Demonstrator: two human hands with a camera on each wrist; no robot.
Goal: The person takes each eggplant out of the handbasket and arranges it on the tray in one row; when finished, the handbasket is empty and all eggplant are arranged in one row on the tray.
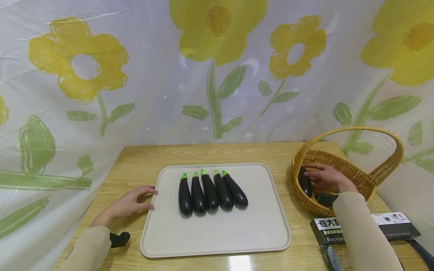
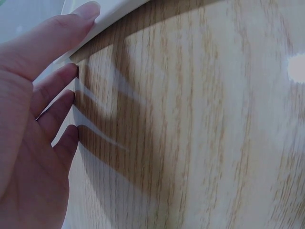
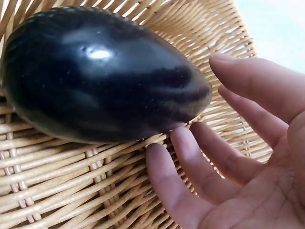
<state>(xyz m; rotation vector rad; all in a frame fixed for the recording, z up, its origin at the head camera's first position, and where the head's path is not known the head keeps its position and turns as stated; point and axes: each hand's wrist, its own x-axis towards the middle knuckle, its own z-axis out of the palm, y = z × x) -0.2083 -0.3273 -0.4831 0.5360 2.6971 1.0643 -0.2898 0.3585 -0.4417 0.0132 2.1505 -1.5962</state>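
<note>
My right hand (image 1: 327, 177) reaches into a wicker basket (image 1: 386, 175), its fingertips right at a dark eggplant (image 1: 304, 182) along the basket's left side. A second eggplant (image 1: 325, 199) lies nearer the front, partly hidden by the sleeve. In the right wrist view, the spread thumb and fingers (image 3: 190, 152) are beside a large, glossy eggplant (image 3: 100, 76) without wrapping round it. Several eggplants (image 1: 211, 192) with green tops lie side by side on a cream tray (image 1: 217, 235). The fingertips of my left hand (image 1: 130, 203) rest at the tray's left edge, fingers loosely spread.
The basket's tall handle (image 1: 352, 129) arches over its opening. A black-and-white box (image 1: 396, 226) and a dark-edged packet (image 1: 332, 258) lie under the right forearm at the front right. A flowered cloth (image 1: 149, 75) hangs behind the wooden table (image 1: 156, 154).
</note>
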